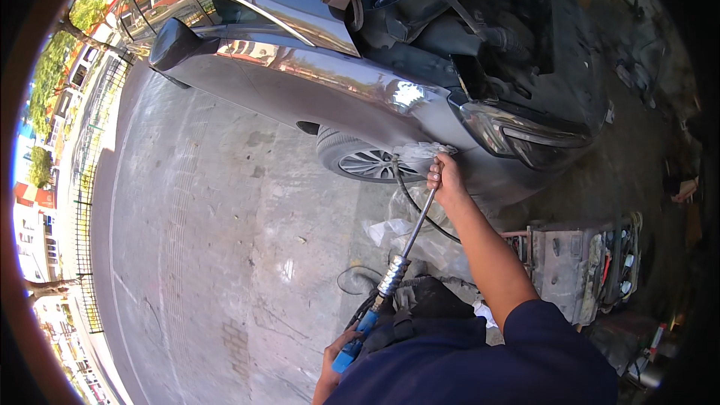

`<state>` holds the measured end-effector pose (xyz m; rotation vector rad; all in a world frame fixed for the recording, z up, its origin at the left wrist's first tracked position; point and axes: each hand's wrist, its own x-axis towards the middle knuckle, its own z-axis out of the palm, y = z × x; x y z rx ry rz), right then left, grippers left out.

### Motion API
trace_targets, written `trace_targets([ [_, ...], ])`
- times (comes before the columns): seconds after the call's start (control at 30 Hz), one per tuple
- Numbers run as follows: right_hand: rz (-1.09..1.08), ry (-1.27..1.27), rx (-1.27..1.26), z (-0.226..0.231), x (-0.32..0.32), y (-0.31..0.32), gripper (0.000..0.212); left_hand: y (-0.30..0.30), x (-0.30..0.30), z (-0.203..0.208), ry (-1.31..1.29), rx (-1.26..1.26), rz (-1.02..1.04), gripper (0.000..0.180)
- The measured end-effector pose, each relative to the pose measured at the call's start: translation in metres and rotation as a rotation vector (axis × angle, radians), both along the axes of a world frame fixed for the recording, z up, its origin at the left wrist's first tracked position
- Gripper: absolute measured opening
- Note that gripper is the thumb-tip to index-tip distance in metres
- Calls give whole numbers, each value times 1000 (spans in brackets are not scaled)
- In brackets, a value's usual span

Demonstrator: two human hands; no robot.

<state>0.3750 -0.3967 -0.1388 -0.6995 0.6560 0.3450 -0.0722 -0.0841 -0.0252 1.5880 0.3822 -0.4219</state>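
Note:
A slide hammer dent puller [393, 275] with a blue handle, a ribbed silver weight and a long metal rod runs from my waist up to a grey car [330, 94]. My left hand [334, 352] is closed at the blue handle, partly hidden by it. Near the far end of the rod, my right hand [444, 180] is wrapped round it, close to the front fender. Just beyond that hand, a rough whitish patch [424, 151] marks the fender edge above the front wheel [371, 163]. The rod's tip is hidden by my right hand.
A black cable [420, 206] hangs from the wheel arch and passes behind my right forearm. Crumpled clear plastic [390, 231] lies below the wheel. To the right stands a worn boxy machine [562, 259] with several leads. The car's hood is up, and a fence [86, 255] lines the left.

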Motion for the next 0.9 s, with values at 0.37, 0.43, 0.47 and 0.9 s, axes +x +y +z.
trace_targets([
  [0.37,115,-317,793,-33,2,-16,32,-1,-3,1,-29,99,-33,46],
  [0.43,95,-269,654,-31,2,-13,32,0,-2,3,-21,96,-18,47],
  [0.47,84,-245,584,-30,1,-12,33,0,-2,3,-15,88,-5,46],
  [0.9,47,-50,202,-2,3,3,31,-1,5,15,76,30,53,45],
])
